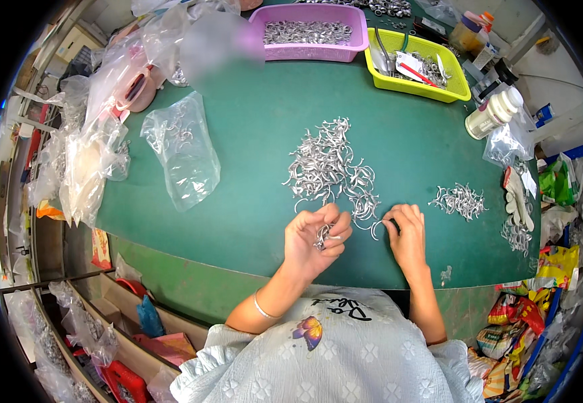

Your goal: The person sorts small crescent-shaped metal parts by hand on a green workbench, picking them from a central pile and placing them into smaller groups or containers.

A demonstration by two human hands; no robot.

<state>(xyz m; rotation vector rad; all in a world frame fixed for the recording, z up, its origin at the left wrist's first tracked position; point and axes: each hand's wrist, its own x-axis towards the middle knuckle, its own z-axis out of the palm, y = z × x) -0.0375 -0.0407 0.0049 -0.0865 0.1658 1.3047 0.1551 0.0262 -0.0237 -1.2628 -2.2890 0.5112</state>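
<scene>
A heap of small silvery curved metal pieces [322,161] lies in the middle of the green table, trailing toward me on its right side. My left hand [315,238] is curled palm-up just in front of the heap, with several of the same curved pieces [323,236] in its closed fingers. To its right, my right hand [407,235] has thumb and forefinger pinched together at a single curved metal piece [375,230] beside the heap's near end. A smaller pile of metal pieces [459,201] lies farther right.
At the back stand a purple basket [305,52] of metal parts and a yellow-green basket [412,88] with tools and parts. A clear plastic bag [191,161] lies left, a white bottle [493,114] stands right, near a work glove [516,198]. Filled bags [76,168] crowd the left edge.
</scene>
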